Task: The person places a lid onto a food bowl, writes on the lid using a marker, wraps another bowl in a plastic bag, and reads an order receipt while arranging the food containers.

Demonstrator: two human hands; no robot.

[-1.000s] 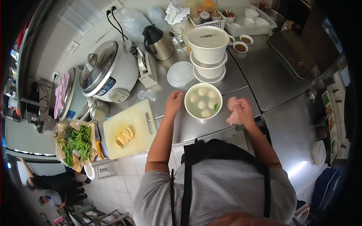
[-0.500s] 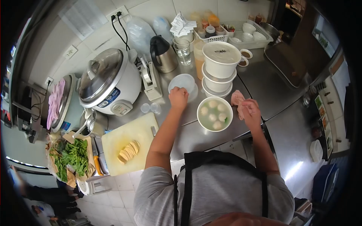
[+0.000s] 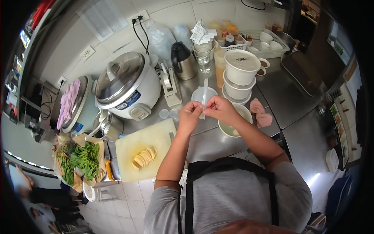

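A translucent plastic lid (image 3: 205, 90) stands on edge between my hands, in front of my chest. My left hand (image 3: 190, 115) pinches it from the left, and my right hand (image 3: 223, 111) pinches it from the right. Behind them, more clear lids (image 3: 197, 94) lie on the steel counter. A white soup bowl (image 3: 246, 113) sits under my right forearm, which hides much of it and the pale balls inside. To the bowl's right lies a crumpled pink cloth (image 3: 260, 113). Lidded white tubs (image 3: 242, 70) are stacked behind the bowl.
A cutting board (image 3: 128, 163) with a sliced pale yellow food (image 3: 144, 157) lies to the left, beside a yellow-handled knife (image 3: 109, 168) and leafy greens (image 3: 85, 160). A large rice cooker (image 3: 128, 89), a tape dispenser (image 3: 171, 91) and a steel jug (image 3: 185, 64) stand along the back.
My left hand has lifted a lid off the pile and brought it upright. My right hand has left the pink cloth, crossed over the bowl and taken hold of the lid.
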